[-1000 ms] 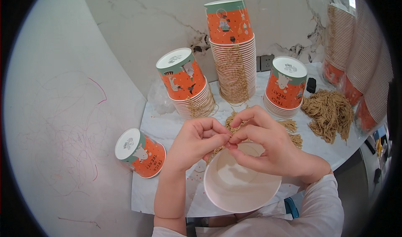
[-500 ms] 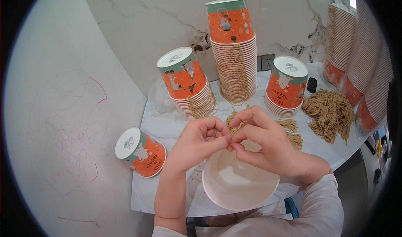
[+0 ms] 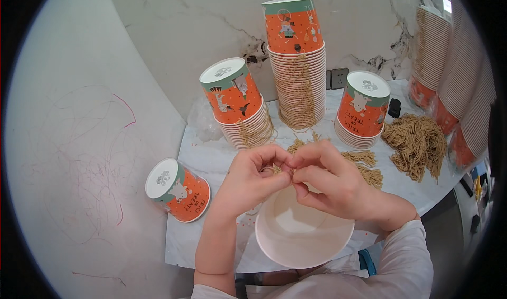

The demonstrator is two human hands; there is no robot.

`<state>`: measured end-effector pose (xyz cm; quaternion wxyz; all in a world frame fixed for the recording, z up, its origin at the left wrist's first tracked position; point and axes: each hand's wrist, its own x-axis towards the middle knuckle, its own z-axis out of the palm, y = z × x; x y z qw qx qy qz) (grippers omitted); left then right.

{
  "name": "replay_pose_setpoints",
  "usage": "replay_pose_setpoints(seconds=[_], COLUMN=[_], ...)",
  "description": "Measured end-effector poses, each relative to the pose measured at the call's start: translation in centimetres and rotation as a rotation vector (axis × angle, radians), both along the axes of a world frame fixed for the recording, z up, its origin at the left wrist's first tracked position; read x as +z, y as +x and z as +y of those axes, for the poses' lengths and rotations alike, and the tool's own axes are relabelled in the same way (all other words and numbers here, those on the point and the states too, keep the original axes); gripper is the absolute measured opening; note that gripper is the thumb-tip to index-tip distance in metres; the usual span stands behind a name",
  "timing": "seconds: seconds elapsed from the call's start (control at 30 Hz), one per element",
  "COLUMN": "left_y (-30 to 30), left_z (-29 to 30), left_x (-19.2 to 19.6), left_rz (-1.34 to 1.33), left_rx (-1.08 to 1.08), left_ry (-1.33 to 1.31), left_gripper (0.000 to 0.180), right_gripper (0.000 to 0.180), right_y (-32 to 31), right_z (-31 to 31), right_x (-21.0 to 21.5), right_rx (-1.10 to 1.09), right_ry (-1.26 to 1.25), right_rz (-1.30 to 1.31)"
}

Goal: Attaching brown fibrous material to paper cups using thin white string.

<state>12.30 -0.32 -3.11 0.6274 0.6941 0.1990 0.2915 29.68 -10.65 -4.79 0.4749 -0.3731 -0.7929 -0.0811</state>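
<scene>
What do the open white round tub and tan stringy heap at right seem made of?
Open white round tub: probably coated paperboard, satin; smooth wall, soft sheen.
Tan stringy heap: looks like yarn, matte; loose strands, cotton or synthetic unclear.

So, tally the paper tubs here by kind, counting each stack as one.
Bagged stacks: 3
Bare stacks: 3
Lone upside-down tub: 1
Upright open tub: 1
Total: 8
</scene>
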Motion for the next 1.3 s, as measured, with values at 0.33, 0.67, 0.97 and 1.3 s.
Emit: replay_pose_setpoints(seconds=[0.33, 0.67, 0.97, 1.3], left_y=[1.4, 2.5, 2.1, 1.6], left_z=[-0.5, -1.9, -1.8, -1.6], left_x=[-1.1, -1.8, -1.4, -1.4], left_rz=[-0.169, -0.397, -0.402, -0.316], left_rx=[0.112, 0.138, 0.082, 0.112], left_ry=[0.192, 0.168, 0.113, 0.142], left_gripper=[0.01, 0.012, 0.012, 0.013], right_gripper=[0.019, 0.013, 0.009, 0.007], right_y=[0.5, 1.4, 1.4, 1.4], right_z=[-0.4, -0.2, -0.1, 0.0], right_x=[0.6, 0.7, 0.7, 0.8], right_rx=[-0.093, 0.124, 0.285, 0.353], right_ry=[0.042, -0.188, -0.366, -0.473], right_rz=[0.138, 0.548, 0.672, 0.77])
